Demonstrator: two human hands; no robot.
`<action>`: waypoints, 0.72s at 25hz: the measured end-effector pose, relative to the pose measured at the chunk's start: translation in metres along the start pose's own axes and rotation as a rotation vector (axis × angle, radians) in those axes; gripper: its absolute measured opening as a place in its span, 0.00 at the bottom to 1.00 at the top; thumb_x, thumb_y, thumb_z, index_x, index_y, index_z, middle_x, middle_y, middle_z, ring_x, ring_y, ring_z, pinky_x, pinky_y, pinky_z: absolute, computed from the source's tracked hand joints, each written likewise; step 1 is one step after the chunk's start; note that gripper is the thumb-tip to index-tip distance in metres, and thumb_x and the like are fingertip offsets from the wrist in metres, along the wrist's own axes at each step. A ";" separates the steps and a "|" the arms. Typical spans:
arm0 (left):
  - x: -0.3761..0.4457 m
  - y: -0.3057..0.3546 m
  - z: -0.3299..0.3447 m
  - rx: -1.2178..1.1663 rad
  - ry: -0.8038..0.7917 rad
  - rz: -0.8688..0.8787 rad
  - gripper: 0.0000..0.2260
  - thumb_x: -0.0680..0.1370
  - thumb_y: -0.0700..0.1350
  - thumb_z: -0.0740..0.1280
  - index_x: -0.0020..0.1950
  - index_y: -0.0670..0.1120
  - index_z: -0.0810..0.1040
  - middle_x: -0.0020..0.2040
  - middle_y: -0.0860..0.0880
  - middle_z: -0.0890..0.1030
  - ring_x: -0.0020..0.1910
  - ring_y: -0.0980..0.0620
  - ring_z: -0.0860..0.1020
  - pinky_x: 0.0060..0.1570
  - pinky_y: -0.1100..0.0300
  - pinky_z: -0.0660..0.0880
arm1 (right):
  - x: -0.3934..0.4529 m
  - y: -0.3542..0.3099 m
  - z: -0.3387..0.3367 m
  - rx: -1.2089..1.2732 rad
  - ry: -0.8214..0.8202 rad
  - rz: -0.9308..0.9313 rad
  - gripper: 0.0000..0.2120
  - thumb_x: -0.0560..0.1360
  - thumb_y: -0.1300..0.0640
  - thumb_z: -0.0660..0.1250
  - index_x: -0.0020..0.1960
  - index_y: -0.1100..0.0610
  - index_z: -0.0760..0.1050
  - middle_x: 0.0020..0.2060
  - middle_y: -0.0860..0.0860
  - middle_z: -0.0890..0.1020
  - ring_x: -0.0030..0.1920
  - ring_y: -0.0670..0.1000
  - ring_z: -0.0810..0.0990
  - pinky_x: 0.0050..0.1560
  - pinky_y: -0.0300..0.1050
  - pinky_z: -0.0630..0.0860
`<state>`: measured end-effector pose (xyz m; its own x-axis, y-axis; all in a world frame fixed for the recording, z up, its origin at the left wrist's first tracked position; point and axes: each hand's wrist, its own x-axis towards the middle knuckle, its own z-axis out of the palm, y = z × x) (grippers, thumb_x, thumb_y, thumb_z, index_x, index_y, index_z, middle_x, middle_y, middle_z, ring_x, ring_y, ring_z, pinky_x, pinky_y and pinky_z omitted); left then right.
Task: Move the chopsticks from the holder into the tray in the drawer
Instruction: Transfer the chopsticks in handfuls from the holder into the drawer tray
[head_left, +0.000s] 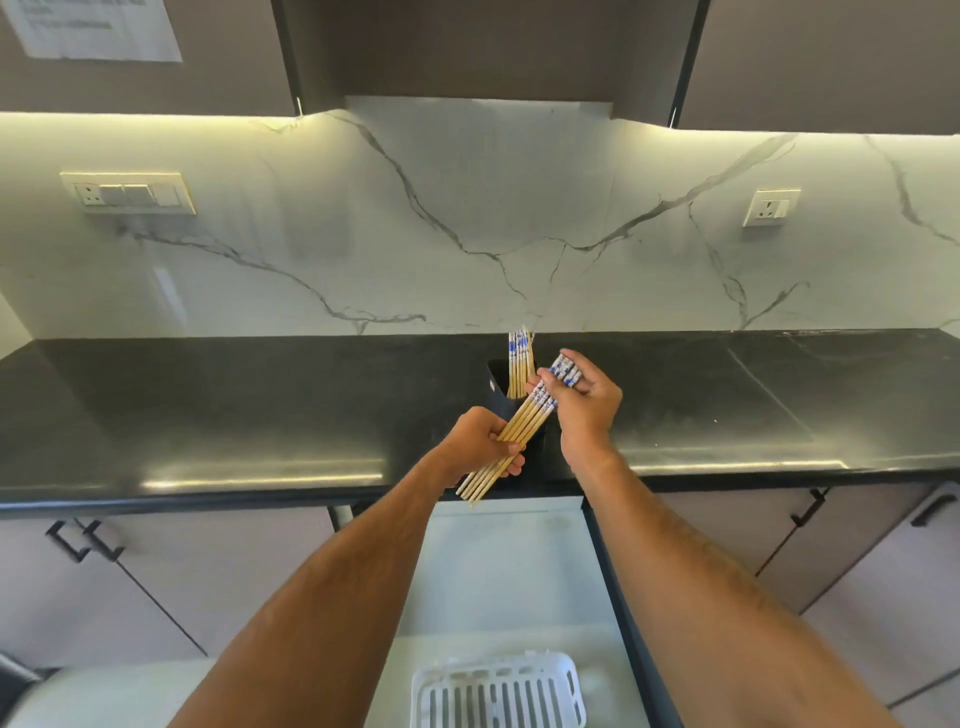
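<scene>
A bundle of several bamboo chopsticks (522, 428) with blue-and-white tops is held slantwise above the counter's front edge. My left hand (480, 441) grips the bundle near its thin ends. My right hand (584, 402) is closed around the patterned tops. Behind them a black holder (498, 387) stands on the counter with several more chopsticks (519, 361) upright in it. A white slotted tray (498, 693) lies in the open drawer (519, 561) below, near the bottom of the view.
The black countertop (234, 410) runs left and right, backed by a marble wall with sockets (130, 193). Closed cabinet doors with black handles (83, 540) flank the drawer on both sides. Dark upper cabinets hang overhead.
</scene>
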<state>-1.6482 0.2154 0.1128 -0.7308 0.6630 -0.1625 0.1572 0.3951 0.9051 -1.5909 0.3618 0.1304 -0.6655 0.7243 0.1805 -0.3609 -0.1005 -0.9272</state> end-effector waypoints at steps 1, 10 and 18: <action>-0.004 -0.006 0.005 0.071 0.014 -0.022 0.08 0.79 0.39 0.70 0.55 0.37 0.82 0.45 0.42 0.87 0.42 0.48 0.87 0.50 0.49 0.84 | -0.008 0.008 -0.008 -0.002 0.028 0.047 0.17 0.73 0.71 0.73 0.61 0.60 0.80 0.49 0.60 0.86 0.46 0.59 0.88 0.49 0.56 0.85; -0.038 -0.068 0.028 0.987 0.033 0.023 0.06 0.79 0.37 0.66 0.53 0.42 0.81 0.45 0.43 0.80 0.44 0.44 0.80 0.46 0.53 0.78 | -0.066 0.068 -0.069 -1.054 -0.515 -0.230 0.29 0.74 0.59 0.77 0.73 0.57 0.73 0.68 0.54 0.79 0.67 0.53 0.77 0.66 0.47 0.73; -0.083 -0.122 0.085 1.098 0.006 0.136 0.08 0.82 0.38 0.63 0.60 0.43 0.77 0.55 0.44 0.80 0.53 0.44 0.79 0.50 0.56 0.74 | -0.125 0.115 -0.091 -1.614 -0.972 -0.280 0.08 0.81 0.60 0.65 0.58 0.58 0.80 0.47 0.56 0.84 0.42 0.54 0.82 0.47 0.44 0.79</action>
<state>-1.5503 0.1667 -0.0175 -0.6656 0.7416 -0.0839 0.7380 0.6707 0.0739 -1.4896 0.3219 -0.0286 -0.9964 -0.0322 -0.0779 -0.0228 0.9927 -0.1184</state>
